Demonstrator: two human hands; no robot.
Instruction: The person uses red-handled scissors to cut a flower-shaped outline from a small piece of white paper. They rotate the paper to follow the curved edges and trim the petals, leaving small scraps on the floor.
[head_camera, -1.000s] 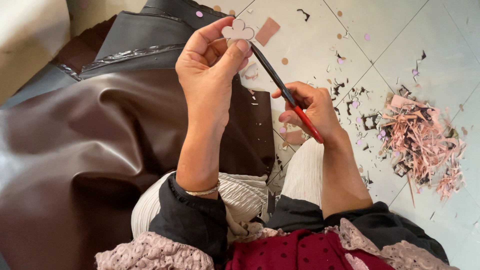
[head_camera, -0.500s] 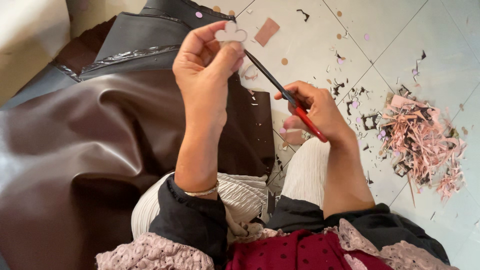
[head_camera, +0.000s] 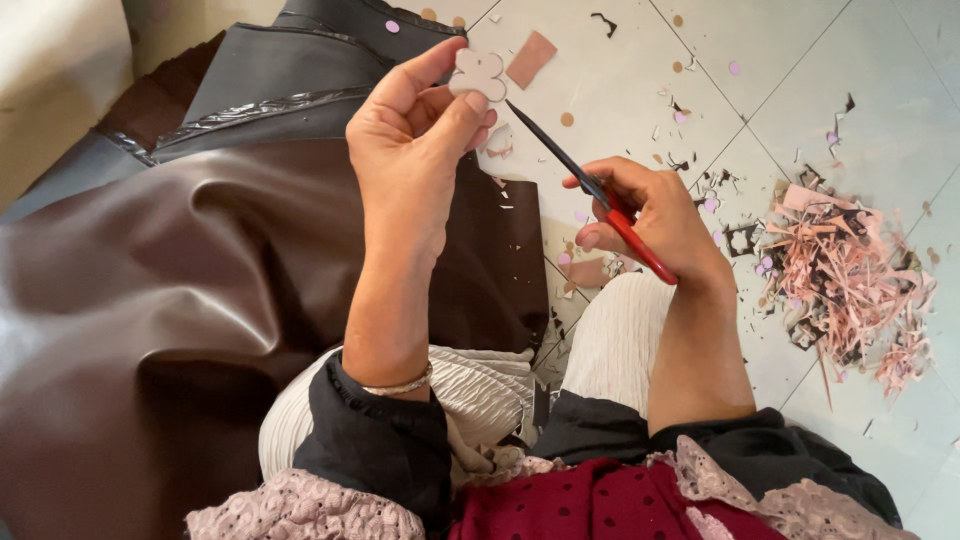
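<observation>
Fingers (head_camera: 455, 115) of the left hand (head_camera: 410, 160) pinch a small pale flower-shaped cutout (head_camera: 478, 75), raised above brown leather sheets (head_camera: 150, 300) that spread out to their left. Just right of them, the right hand (head_camera: 655, 215) grips red-handled scissors (head_camera: 590, 185), blade tip near the cutout. Farther right, pink scraps (head_camera: 850, 280) litter the tiled floor (head_camera: 800, 90).

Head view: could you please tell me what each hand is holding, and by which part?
The left hand pinches a small pale flower-shaped cutout by its lower edge. The right hand holds red-handled scissors by the handles.
</observation>
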